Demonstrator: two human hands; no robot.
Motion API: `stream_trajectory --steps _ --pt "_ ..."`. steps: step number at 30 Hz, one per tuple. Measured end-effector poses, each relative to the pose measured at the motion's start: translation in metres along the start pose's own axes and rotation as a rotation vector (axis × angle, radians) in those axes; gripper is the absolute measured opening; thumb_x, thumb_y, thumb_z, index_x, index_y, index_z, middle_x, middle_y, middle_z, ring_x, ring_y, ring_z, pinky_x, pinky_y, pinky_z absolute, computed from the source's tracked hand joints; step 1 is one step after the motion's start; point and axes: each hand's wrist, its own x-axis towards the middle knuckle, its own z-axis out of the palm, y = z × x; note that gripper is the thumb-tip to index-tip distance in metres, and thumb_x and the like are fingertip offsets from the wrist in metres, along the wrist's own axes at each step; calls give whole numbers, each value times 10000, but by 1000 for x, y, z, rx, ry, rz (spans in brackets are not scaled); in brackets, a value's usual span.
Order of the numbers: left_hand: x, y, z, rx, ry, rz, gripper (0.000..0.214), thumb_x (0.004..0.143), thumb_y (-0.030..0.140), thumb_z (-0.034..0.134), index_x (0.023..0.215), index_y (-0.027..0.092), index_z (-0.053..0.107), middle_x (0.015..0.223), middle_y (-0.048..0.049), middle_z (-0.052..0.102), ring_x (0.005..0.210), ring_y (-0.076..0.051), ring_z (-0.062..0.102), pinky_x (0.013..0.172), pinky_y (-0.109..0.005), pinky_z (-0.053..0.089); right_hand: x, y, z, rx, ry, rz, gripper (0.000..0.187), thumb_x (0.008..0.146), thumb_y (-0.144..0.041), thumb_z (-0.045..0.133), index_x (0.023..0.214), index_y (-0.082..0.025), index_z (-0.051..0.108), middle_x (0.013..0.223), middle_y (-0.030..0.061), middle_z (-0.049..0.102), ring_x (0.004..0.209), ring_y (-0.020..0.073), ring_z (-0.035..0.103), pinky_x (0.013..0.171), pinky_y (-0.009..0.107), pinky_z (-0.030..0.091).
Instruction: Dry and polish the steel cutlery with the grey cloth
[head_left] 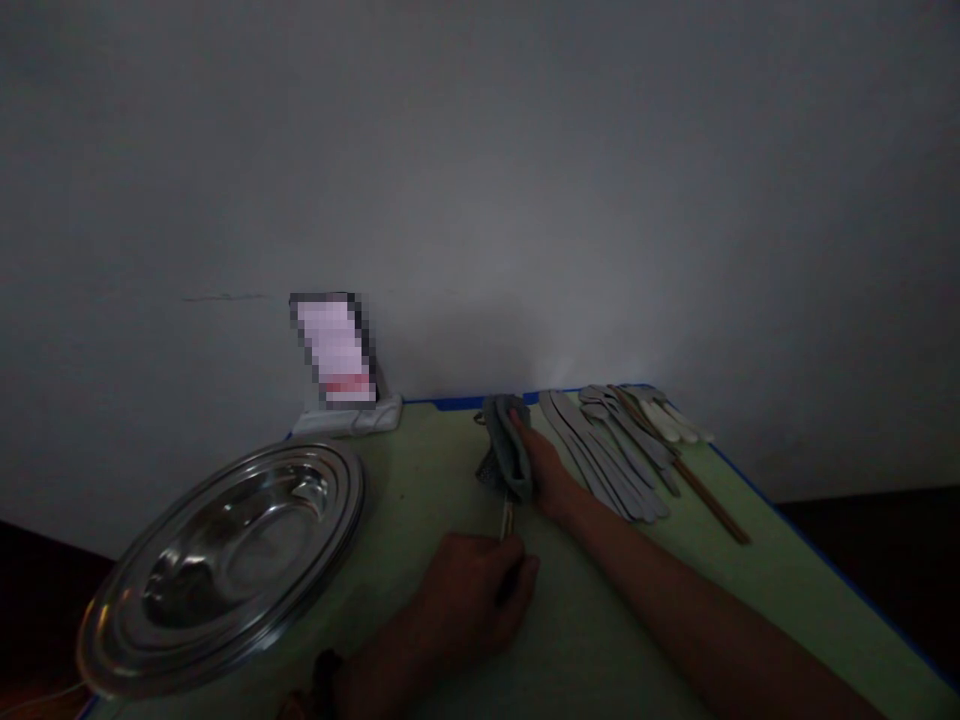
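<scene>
My left hand (469, 590) is closed around the handle end of a thin utensil (507, 520) on the green table. The utensil's far end is wrapped in a grey cloth (504, 450). My right hand (547, 470) grips that cloth, fingers closed over it, a little beyond the left hand. The part of the utensil inside the cloth is hidden.
A row of several knives and spoons (607, 450) lies right of my right hand, with brown chopsticks (705, 495) beside them. A large steel tray (225, 560) sits at the left. A blurred upright item on a white stand (345, 415) leans against the wall. The table's blue edge (825, 560) runs along the right.
</scene>
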Motion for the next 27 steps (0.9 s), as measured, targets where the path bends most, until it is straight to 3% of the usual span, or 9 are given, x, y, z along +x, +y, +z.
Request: stream_trajectory --steps 3,7,10,20,24,27 --pt "-3 7 -3 77 -99 98 175 829 239 431 690 193 527 557 3 607 493 -140 563 504 -243 347 5 -2 -3 66 44 59 338 619 -502 668 710 -178 632 591 6 633 617 167 599 559 266 463" --pt "-11 12 -1 154 -209 299 102 766 235 483 695 197 546 570 -7 632 485 -152 561 498 -263 344 19 -4 -14 141 125 22 251 714 -468 578 670 -222 598 548 -18 599 552 136 562 522 242 455" --pt "-12 10 0 149 -246 359 82 731 243 507 675 195 544 544 -4 632 446 -147 547 470 -267 319 24 -4 -18 178 149 0 213 730 -418 569 616 -238 571 517 -32 576 490 118 526 485 225 440" --pt "-9 -3 -10 88 -53 277 109 718 196 452 619 193 499 499 -10 575 450 -137 509 481 -278 293 20 -1 -19 213 166 -25 224 735 -438 556 619 -255 614 520 -20 607 508 132 514 531 260 451" --pt "-9 -6 -10 35 -37 254 141 750 204 447 617 192 494 495 0 552 448 -125 488 486 -271 292 13 1 -11 209 172 8 249 733 -469 549 637 -255 631 486 -19 580 553 156 546 564 287 462" --pt "-5 -8 -7 -44 -36 162 201 820 209 409 642 186 501 510 13 538 446 -112 479 485 -254 298 4 5 -3 185 173 36 269 730 -478 559 632 -239 634 505 -10 586 609 172 573 591 297 464"
